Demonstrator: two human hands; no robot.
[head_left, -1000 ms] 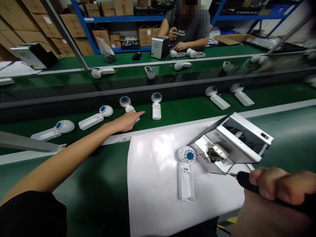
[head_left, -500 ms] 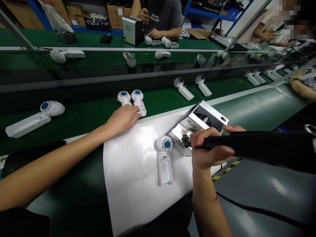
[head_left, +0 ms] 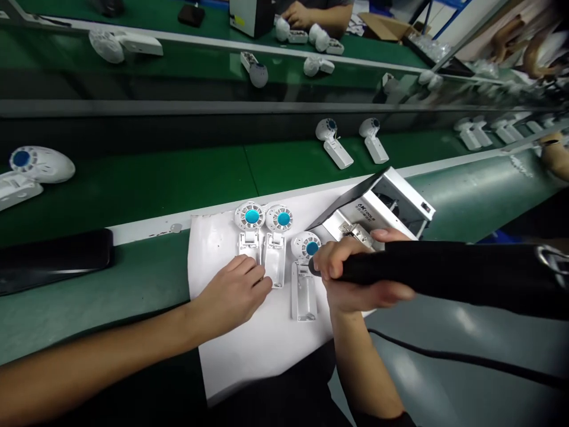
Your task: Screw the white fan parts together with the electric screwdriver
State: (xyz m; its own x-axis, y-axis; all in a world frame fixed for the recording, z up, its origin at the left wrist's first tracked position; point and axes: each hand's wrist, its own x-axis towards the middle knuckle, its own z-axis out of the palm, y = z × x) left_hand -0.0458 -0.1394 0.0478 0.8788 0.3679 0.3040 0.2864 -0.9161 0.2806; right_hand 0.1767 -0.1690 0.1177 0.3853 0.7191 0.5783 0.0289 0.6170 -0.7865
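Note:
Two white handheld fans without handle covers, a left fan (head_left: 250, 217) and a middle fan (head_left: 276, 255), lie side by side on a white sheet (head_left: 222, 367). Over their handles is my left hand (head_left: 235, 290), its fingers curled and gripping them at the lower end. A third open fan (head_left: 304, 296) lies just to the right, its round blue centre facing up. My right hand (head_left: 355, 273) is wrapped round a black electric screwdriver (head_left: 444, 273), held almost level. The screwdriver's tip is near the third fan's hinge; I cannot tell whether it touches.
A silver screw feeder (head_left: 377, 204) stands behind my right hand. More white fans (head_left: 336, 151) lie along the green conveyor belt (head_left: 200, 163). A black phone-like slab (head_left: 57, 258) is at the left. Across the line is a co-worker's hand (head_left: 297, 15). A black cable (head_left: 444, 362) hangs at right.
My left hand has drawn the two fans from the belt's edge onto the white sheet, beside the third. The screwdriver has moved from the screw feeder left to the third fan.

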